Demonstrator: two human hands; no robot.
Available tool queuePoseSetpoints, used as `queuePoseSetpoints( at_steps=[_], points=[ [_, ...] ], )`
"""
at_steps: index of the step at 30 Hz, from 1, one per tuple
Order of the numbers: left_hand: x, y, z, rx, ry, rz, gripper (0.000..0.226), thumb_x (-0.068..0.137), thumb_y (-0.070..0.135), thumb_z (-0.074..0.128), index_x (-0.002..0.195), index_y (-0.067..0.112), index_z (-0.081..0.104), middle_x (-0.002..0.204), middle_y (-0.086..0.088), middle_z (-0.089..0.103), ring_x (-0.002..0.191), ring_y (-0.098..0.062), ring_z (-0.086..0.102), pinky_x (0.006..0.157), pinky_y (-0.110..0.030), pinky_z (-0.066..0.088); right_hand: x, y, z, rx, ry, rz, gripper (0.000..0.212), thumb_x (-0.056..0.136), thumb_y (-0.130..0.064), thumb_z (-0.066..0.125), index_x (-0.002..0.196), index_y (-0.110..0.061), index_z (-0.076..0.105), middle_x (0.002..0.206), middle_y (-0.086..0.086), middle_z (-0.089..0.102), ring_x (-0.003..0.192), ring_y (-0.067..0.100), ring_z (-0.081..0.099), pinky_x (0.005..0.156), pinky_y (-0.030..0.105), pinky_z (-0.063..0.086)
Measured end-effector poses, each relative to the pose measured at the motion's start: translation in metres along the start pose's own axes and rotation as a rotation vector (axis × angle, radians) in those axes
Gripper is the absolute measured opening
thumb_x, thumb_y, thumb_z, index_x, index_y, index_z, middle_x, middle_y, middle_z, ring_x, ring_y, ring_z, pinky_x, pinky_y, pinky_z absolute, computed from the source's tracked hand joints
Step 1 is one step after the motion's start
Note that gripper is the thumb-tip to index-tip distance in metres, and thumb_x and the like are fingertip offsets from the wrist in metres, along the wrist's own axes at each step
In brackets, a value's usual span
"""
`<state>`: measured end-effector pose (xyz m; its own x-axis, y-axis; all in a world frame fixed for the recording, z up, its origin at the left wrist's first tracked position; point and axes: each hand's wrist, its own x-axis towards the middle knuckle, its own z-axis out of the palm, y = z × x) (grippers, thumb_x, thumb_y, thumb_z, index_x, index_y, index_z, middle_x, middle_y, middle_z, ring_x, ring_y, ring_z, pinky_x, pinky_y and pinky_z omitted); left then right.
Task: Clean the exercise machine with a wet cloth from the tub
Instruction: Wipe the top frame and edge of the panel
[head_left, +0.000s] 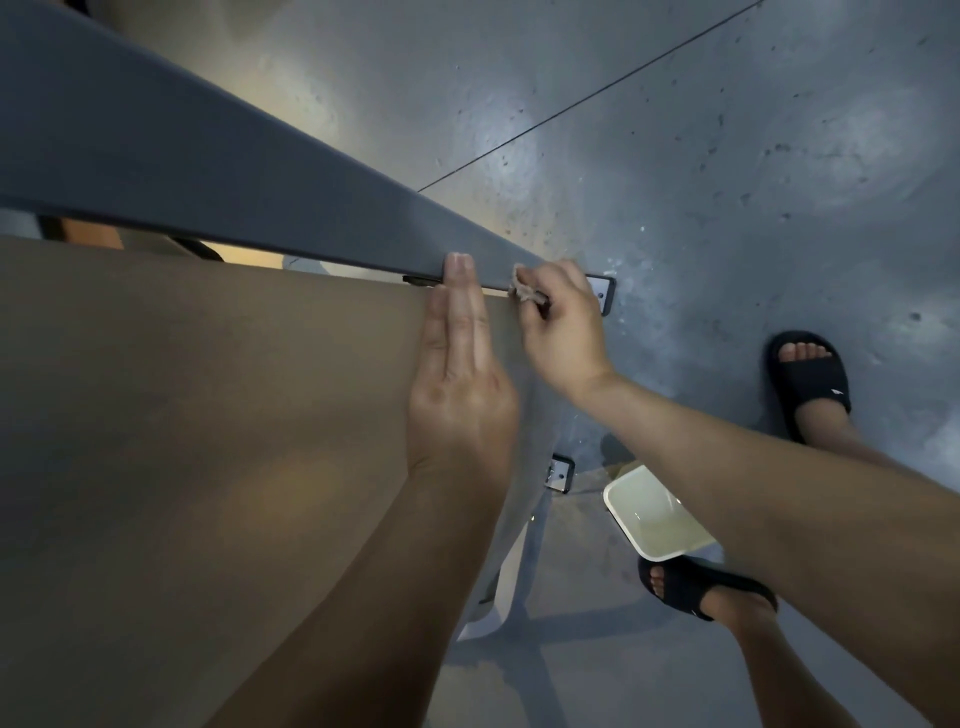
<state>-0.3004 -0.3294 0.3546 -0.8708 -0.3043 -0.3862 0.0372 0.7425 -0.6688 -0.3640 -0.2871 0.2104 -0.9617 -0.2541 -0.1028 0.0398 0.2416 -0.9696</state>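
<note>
Exercise machine (156, 156), where in view?

Across the left half, seen from above. Made up of a grey bar (322, 223) slanting down toward the right and, below it, a wide tan panel (182, 415).

And the cloth (524, 292)?

Small, pale, bunched up. Held in the right hand (563, 332) and pressed to the lower edge of the grey bar, near its low end. Cannot tell whether wet.

Right hand fingers?

Curled tight round the cloth, knuckles up, forearm reaching in from the lower right.

Left hand (460, 395)?

Laid flat on the right end of the tan panel, back of the hand up. Fingers straight and pressed together, tips touching the bar's lower edge. Just left of the cloth, holding nothing.

The tub (623, 499)?

White, rectangular, down on the floor (727, 156) at lower right, partly hidden under the right forearm. Pale inside, a little liquid at the bottom. Well apart from the cloth.

Anything else on the floor?

Grey concrete, speckled, with one thin dark line running diagonally. Two feet in black sandals (810, 379): one to the right of the hands, one just below the tub. Two small metal brackets (602, 293) at the machine's base, one just beyond the right hand, one near the tub.
</note>
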Motion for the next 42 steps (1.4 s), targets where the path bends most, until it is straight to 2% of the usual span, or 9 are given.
queuePoseSetpoints(
  at_steps=[3, 7, 20, 28, 31, 34, 37, 40, 42],
  points=[
    [0.001, -0.001, 0.004, -0.039, 0.099, -0.042, 0.059, 0.102, 0.013, 0.023, 0.151, -0.019, 0.02, 0.165, -0.028, -0.008, 0.156, -0.042, -0.002, 0.122, -0.051, -0.02, -0.008, -0.008, -0.004, 0.048, -0.048, -0.168, 0.023, 0.087, 0.017, 0.06, 0.107, 0.008, 0.069, 0.098, 0.018, 0.056, 0.093, 0.007, 0.053, 0.088, 0.013, 0.042],
    [-0.003, 0.001, -0.003, -0.025, 0.106, 0.027, 0.056, 0.094, 0.002, 0.016, 0.13, -0.016, 0.056, 0.162, -0.039, 0.001, 0.154, -0.049, 0.003, 0.126, -0.053, -0.004, -0.001, -0.006, -0.008, 0.042, -0.055, -0.139, 0.018, 0.088, 0.015, 0.057, 0.102, 0.009, 0.068, 0.096, 0.019, 0.053, 0.09, 0.008, 0.05, 0.087, 0.01, 0.04],
    [-0.001, 0.011, -0.001, -0.041, 0.153, -0.035, 0.055, 0.096, 0.006, 0.02, 0.132, -0.011, 0.058, 0.163, -0.037, 0.011, 0.155, -0.045, 0.009, 0.126, -0.051, -0.003, -0.01, 0.0, -0.002, 0.021, -0.046, -0.264, 0.024, 0.088, 0.016, 0.059, 0.109, 0.008, 0.068, 0.099, 0.018, 0.054, 0.09, 0.017, 0.055, 0.086, 0.017, 0.044],
    [-0.004, 0.014, -0.008, -0.109, 0.027, -0.104, 0.05, 0.093, 0.017, 0.032, 0.115, -0.01, 0.068, 0.163, -0.038, -0.006, 0.155, -0.047, -0.006, 0.123, -0.052, -0.014, 0.035, 0.068, -0.011, -0.022, -0.334, 0.273, 0.014, 0.094, 0.011, 0.059, 0.098, 0.008, 0.072, 0.087, 0.007, 0.059, 0.069, -0.007, 0.062, 0.073, 0.013, 0.045],
    [-0.007, 0.019, -0.022, -0.339, 0.073, -0.192, 0.058, 0.089, 0.021, 0.043, 0.128, -0.02, 0.056, 0.164, -0.035, 0.001, 0.156, -0.043, -0.003, 0.127, -0.05, -0.006, 0.037, 0.058, -0.044, 0.094, -0.322, 0.468, 0.025, 0.099, 0.006, 0.053, 0.12, 0.004, 0.068, 0.1, 0.007, 0.064, 0.065, -0.01, 0.061, 0.063, 0.007, 0.047],
    [-0.013, 0.036, -0.04, -0.652, 0.116, -0.147, 0.076, 0.082, 0.023, 0.05, 0.147, -0.015, 0.039, 0.167, -0.025, 0.016, 0.158, -0.035, 0.005, 0.128, -0.045, 0.006, 0.028, 0.062, -0.082, 0.281, -0.313, 0.631, 0.024, 0.105, -0.001, 0.049, 0.12, -0.01, 0.066, 0.107, 0.008, 0.067, 0.078, 0.007, 0.066, 0.071, 0.029, 0.062],
    [-0.016, 0.066, -0.032, -0.906, 0.1, -0.026, 0.063, 0.082, 0.025, 0.033, 0.132, -0.003, 0.062, 0.15, -0.018, 0.051, 0.147, -0.034, 0.036, 0.116, -0.046, 0.039, 0.021, 0.063, -0.111, 0.449, -0.384, 0.686, 0.019, 0.106, -0.004, 0.049, 0.118, -0.013, 0.061, 0.103, 0.006, 0.066, 0.085, 0.015, 0.066, 0.078, 0.034, 0.06],
    [0.003, 0.092, -0.006, -1.258, -0.033, -0.236, 0.044, 0.089, 0.017, 0.037, 0.117, 0.004, 0.068, 0.12, -0.015, 0.065, 0.116, -0.036, 0.058, 0.103, -0.04, 0.044, 0.019, 0.075, -0.125, 0.513, -0.414, 0.69, 0.016, 0.106, -0.005, 0.048, 0.109, -0.012, 0.062, 0.094, 0.001, 0.065, 0.084, 0.014, 0.06, 0.081, 0.031, 0.054],
    [0.028, 0.107, 0.008, -1.487, -0.228, -0.433, 0.039, 0.098, 0.01, 0.047, 0.134, 0.01, 0.062, 0.133, -0.011, 0.062, 0.123, -0.027, 0.059, 0.109, -0.035, 0.041, 0.021, 0.087, -0.13, 0.554, -0.435, 0.727, 0.018, 0.106, -0.006, 0.048, 0.102, -0.017, 0.062, 0.083, -0.006, 0.066, 0.077, 0.01, 0.06, 0.077, 0.026, 0.053]
  ],
)
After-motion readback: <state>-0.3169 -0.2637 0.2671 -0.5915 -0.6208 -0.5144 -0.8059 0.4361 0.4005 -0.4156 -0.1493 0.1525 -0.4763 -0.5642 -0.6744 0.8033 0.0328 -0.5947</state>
